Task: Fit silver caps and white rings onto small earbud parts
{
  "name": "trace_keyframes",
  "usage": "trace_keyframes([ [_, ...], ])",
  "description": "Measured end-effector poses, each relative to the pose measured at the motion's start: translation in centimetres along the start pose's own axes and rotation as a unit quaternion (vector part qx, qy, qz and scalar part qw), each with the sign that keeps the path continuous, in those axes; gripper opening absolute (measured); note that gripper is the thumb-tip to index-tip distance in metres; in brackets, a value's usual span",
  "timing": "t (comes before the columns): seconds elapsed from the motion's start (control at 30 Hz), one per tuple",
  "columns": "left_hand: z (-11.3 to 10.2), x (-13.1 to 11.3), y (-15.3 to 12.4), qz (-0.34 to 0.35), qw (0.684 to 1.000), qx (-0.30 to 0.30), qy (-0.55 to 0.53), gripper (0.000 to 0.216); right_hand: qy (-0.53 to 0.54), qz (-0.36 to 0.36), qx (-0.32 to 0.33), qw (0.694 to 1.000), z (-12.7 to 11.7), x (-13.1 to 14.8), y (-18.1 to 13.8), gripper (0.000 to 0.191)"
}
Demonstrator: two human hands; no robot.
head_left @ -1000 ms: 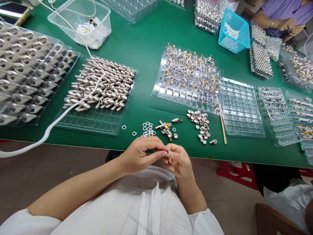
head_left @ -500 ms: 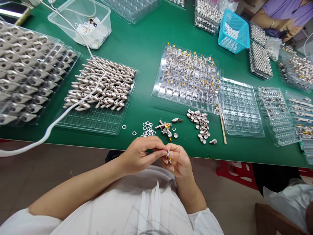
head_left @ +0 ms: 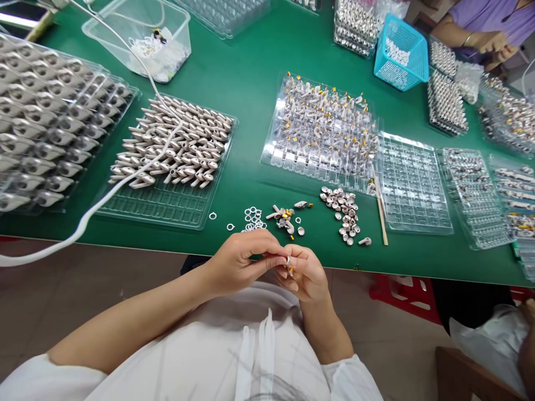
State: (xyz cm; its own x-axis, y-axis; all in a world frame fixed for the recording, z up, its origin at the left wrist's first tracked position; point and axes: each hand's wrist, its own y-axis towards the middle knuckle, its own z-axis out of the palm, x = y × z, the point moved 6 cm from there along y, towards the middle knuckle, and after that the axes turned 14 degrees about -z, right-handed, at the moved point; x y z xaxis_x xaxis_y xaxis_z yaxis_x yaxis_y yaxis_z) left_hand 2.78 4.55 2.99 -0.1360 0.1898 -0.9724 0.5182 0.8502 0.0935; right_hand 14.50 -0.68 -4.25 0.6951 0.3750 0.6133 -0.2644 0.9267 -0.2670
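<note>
Just off the table's front edge, my left hand (head_left: 244,263) and my right hand (head_left: 308,274) meet, fingertips pinched together. Between them is a small earbud part (head_left: 289,266) with a white piece on top and an orange tab below; the fingers hide most of it. Both hands are closed on this part. On the table beyond them lie loose white rings (head_left: 253,218), a small heap of earbud parts with orange tabs (head_left: 285,217), and a cluster of beige earbud caps (head_left: 345,214). A lone earbud shell (head_left: 365,241) lies to the right.
A tray of earbud stems (head_left: 175,145) stands left, crossed by a white cable (head_left: 121,181). Behind the heap is a tray of tabbed parts (head_left: 321,128), beside a wooden stick (head_left: 381,214) and clear tray (head_left: 413,184). Further back are a clear tub (head_left: 175,33), blue basket (head_left: 401,69) and another person's hands (head_left: 493,47).
My hands stay almost in place, still pinching the small earbud part. The other person's hands at the back right have shifted slightly.
</note>
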Motion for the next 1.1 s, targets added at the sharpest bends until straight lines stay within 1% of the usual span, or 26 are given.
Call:
trace_keyframes([
  [0.27,-0.18,-0.25,0.05,0.038,0.999,0.001,0.039,0.014,-0.004,0.01,-0.012,1.0,-0.15,-0.11,-0.04,0.023],
  [0.47,-0.09,-0.78,-0.03,0.062,0.996,-0.009,0.061,0.014,0.008,0.009,-0.005,1.0,-0.06,-0.03,-0.05,0.022],
  [0.77,-0.04,-0.89,-0.17,0.05,0.997,-0.023,0.061,0.014,-0.007,0.013,-0.01,1.0,-0.08,-0.07,0.01,0.025],
  [1.1,0.08,-0.57,-0.27,0.036,0.998,-0.024,0.035,0.015,0.003,0.006,-0.002,1.0,-0.03,-0.16,-0.01,0.023],
])
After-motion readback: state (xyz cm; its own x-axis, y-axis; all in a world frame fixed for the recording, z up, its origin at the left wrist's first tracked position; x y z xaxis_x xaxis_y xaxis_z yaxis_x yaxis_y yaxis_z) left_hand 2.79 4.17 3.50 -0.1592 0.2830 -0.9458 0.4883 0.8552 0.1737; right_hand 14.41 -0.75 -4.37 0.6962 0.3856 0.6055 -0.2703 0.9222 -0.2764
